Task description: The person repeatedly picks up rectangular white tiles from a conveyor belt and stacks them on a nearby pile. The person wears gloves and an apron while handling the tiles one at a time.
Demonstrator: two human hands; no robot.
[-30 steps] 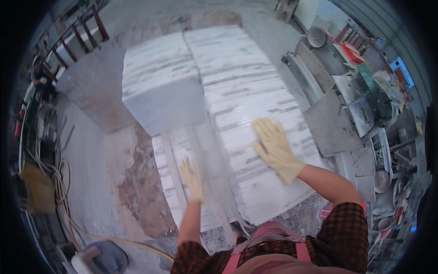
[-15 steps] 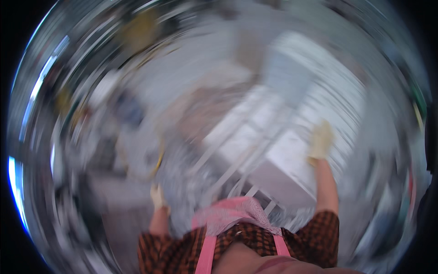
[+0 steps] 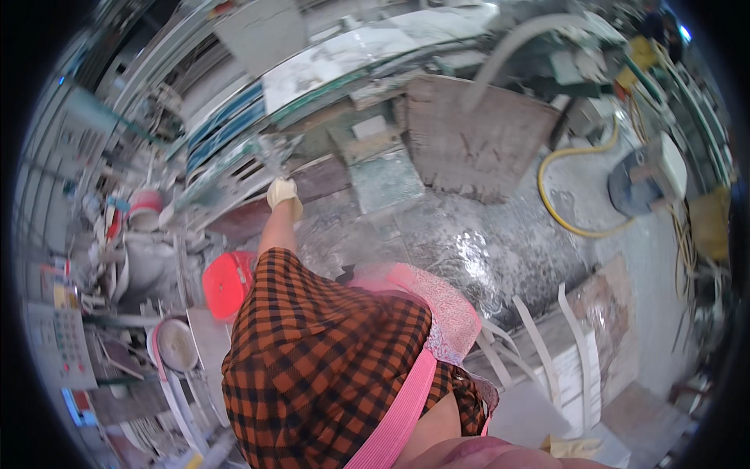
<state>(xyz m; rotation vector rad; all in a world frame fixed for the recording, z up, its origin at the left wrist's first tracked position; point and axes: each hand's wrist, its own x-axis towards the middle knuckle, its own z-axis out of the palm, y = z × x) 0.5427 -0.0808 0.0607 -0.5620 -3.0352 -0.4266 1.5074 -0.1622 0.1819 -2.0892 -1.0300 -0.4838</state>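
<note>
I count two cream-gloved hands, left hand (image 3: 283,194) and right hand (image 3: 574,447), finger spread I can't tell; one red stool (image 3: 226,285); one slab stack (image 3: 569,383), white.

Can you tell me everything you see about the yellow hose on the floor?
The yellow hose is long, thin and bendy-looking, perhaps rubber or plastic. It lies on the grey floor in a big open curve, like a letter C, around one side of a dark blue tub. I can't tell whether it touches the tub. Both ends get lost among clutter. Nobody is holding the part that shows.
</note>
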